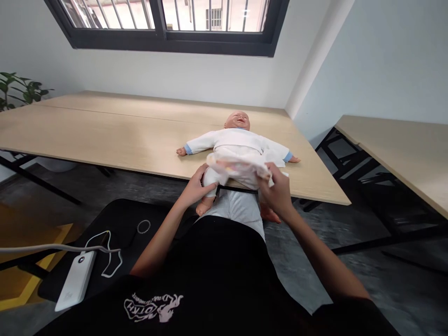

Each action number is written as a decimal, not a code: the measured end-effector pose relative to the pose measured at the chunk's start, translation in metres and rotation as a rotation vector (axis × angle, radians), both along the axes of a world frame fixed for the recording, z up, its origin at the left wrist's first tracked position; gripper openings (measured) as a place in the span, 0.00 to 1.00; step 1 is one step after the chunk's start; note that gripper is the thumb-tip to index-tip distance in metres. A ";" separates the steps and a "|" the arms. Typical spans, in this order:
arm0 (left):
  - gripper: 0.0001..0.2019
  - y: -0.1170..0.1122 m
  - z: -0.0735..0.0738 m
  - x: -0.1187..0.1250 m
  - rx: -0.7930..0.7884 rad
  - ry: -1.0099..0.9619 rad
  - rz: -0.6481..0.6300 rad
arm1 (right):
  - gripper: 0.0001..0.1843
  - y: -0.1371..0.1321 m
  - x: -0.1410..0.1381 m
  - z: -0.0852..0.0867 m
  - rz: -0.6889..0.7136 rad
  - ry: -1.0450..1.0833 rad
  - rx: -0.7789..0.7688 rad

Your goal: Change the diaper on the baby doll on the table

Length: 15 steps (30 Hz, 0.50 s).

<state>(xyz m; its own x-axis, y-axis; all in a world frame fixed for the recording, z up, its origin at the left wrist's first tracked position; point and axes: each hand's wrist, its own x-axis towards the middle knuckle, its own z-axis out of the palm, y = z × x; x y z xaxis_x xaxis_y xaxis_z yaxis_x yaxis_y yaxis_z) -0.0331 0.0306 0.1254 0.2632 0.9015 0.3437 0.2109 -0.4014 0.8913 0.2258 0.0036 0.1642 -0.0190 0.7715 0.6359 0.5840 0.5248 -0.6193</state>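
A baby doll (238, 136) lies on its back on the light wooden table (133, 140), arms spread, in a white top with blue cuffs and white trousers. Its bare feet hang over the near edge. Above its lap is a white diaper (233, 165) with a coloured print, smeared by motion. My right hand (278, 189) is closed on the diaper's right end. My left hand (198, 185) is closed round the doll's leg (210, 178) on the left, thumb across the front; its other fingers are partly hidden.
On the black chair (119, 219) at lower left lie a white power bank (77, 277) with a cable and a beaded bracelet (143, 227). Another table (402, 144) stands at right. A plant (26, 88) is at far left, below a barred window (168, 39).
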 end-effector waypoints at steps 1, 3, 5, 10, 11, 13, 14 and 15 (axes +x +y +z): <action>0.39 -0.001 0.000 0.000 -0.002 0.012 0.002 | 0.13 0.012 -0.001 0.012 0.013 0.076 -0.022; 0.38 -0.002 0.001 0.000 0.019 0.039 0.003 | 0.16 0.040 -0.003 0.032 0.100 0.211 -0.034; 0.38 -0.004 0.001 0.002 0.050 0.059 0.012 | 0.17 0.071 -0.003 0.041 0.176 0.277 -0.112; 0.36 -0.009 -0.001 0.010 0.094 0.124 0.065 | 0.13 0.124 0.002 0.027 0.133 0.283 -0.368; 0.36 -0.011 -0.002 0.012 0.101 0.154 0.080 | 0.13 0.127 0.004 0.023 0.116 0.282 -0.420; 0.36 -0.013 -0.004 0.015 0.110 0.235 0.119 | 0.12 0.129 0.007 0.017 0.101 0.302 -0.491; 0.36 -0.013 -0.005 0.016 0.113 0.274 0.143 | 0.12 0.128 0.008 0.015 0.100 0.312 -0.509; 0.35 -0.013 -0.005 0.017 0.118 0.306 0.170 | 0.13 0.127 0.009 0.014 0.092 0.318 -0.517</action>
